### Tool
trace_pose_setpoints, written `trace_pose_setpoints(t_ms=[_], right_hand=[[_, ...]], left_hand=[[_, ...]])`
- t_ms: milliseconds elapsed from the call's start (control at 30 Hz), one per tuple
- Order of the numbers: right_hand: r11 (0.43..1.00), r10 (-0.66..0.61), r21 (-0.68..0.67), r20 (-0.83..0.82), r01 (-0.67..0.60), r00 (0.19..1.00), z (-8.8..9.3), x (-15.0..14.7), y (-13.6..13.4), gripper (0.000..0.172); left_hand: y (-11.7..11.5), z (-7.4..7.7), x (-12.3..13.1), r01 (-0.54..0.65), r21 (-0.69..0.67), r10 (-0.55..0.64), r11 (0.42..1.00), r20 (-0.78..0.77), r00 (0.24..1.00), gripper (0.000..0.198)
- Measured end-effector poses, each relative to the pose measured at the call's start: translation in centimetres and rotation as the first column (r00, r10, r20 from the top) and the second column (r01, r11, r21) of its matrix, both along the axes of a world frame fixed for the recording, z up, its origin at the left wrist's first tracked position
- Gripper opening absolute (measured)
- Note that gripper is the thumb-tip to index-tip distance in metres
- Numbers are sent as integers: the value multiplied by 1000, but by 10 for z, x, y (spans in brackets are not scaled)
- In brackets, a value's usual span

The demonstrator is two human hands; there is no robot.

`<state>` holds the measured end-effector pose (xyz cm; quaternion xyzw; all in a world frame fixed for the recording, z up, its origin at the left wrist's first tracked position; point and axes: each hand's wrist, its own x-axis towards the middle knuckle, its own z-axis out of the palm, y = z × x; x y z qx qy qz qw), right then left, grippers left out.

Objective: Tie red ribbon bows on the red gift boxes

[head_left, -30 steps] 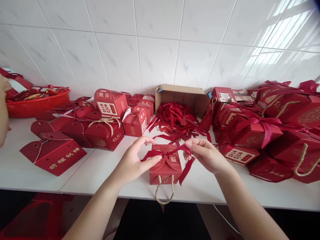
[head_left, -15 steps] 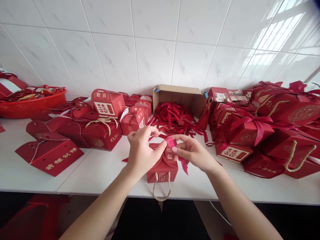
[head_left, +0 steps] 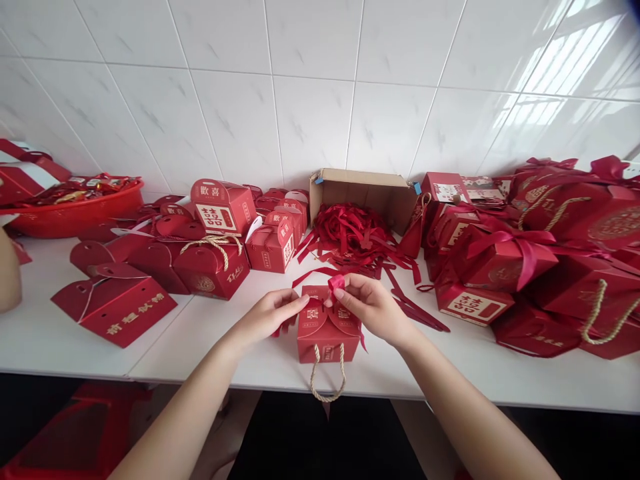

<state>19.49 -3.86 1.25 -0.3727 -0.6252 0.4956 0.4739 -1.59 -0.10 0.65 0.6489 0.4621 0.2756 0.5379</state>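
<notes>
A small red gift box (head_left: 327, 333) with gold print stands before me, its curved top flaps folded shut. A twisted gold rope handle (head_left: 327, 393) hangs from its front over the table edge. Red satin ribbon (head_left: 337, 283) runs across the box top. On the right of the top, my right hand (head_left: 377, 308) pinches a loop of this ribbon between thumb and fingers. At the left side of the top, my left hand (head_left: 267, 317) pinches another stretch of the ribbon. Ribbon ends hang down at both sides of the box.
Behind the box, a cardboard carton (head_left: 365, 180) lies with a heap of red ribbons (head_left: 350, 230) spilling out. Several red boxes (head_left: 115, 307) stand left; ribboned boxes (head_left: 505, 260) are piled right. A red basin (head_left: 85, 213) holds wrapped sweets. Another person's arm (head_left: 7, 273) shows far left.
My left hand has moved left and down from above the box to its left side. My right hand now holds a ribbon loop. Another person's arm has come in at the left edge.
</notes>
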Motion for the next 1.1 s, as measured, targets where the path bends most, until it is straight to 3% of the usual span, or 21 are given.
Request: trace_pose_setpoints(t_ms=[133,233,300,467,567,700,867,1000,1100], right_hand=[[974,-225,2,90,225,970,-1,-10,1,17],[921,-386,146,204,362,900,-2,-17,1,9],[900,-418,249,262,358,870,-1,-19,-1,10],[922,-297,347,356,170,886,5,-17,-8,14],[930,-310,296,317,217,896,4,-18,-8,24],[954,-280,177,223,244,934,-1,-19,-3,38],[955,-243,210,159,207,957,-2,-16,0,43],[949,-291,174,154,264,944,-4,-16,0,38],[938,-340,98,71,332,938,-8,-19,1,28]], left_hand=[[-2,11,-8,32,-30,-29,999,97,995,37],[-7,31,-4,109,48,-116,993,191,975,30],[-10,45,5,140,110,-162,984,233,959,23],[-4,67,34,166,262,-225,951,212,951,20],[7,63,42,180,284,-237,942,181,954,38],[17,46,34,-81,323,18,943,193,981,48],[7,27,19,15,386,-14,922,-3,1000,29],[-4,11,22,-137,556,91,820,109,990,16],[-10,4,26,-175,574,91,800,172,981,12]])
